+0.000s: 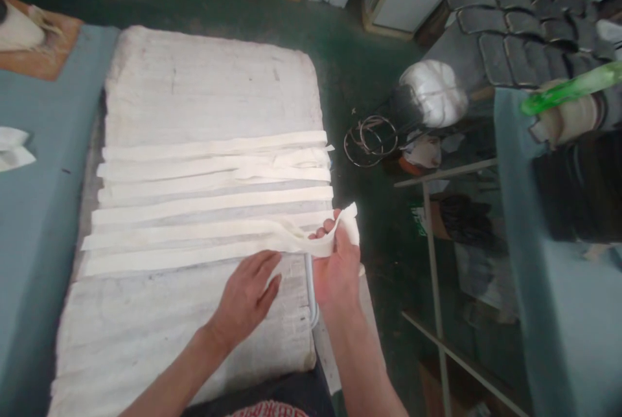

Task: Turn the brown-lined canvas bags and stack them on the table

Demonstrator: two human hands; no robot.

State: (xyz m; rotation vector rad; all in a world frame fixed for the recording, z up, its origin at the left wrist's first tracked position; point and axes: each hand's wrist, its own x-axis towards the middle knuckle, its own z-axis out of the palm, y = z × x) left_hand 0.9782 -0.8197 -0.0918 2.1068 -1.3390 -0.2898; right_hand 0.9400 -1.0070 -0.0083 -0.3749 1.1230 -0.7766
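Note:
Several long white fabric strips [208,200] lie side by side across a padded, cloth-covered board [194,87]. My right hand [339,268], past the board's right edge, has its fingers curled around the end of a white fabric strip [321,247]. That end is lifted and bends up over the fingers, while the rest runs left along the board. My left hand [250,294] lies palm down at the lower edge of the nearest strip, fingers stretched and thumb apart, holding nothing. A light metal handle or bar [311,294] shows between my hands at the board's edge.
A blue-grey table [29,223] flanks the board on the left, and another blue-grey table [573,313] stands to the right. Beside it are a metal frame [432,261], a white wrapped bundle [433,93] and stacked dark pads [515,22]. Green floor [340,74] shows between them.

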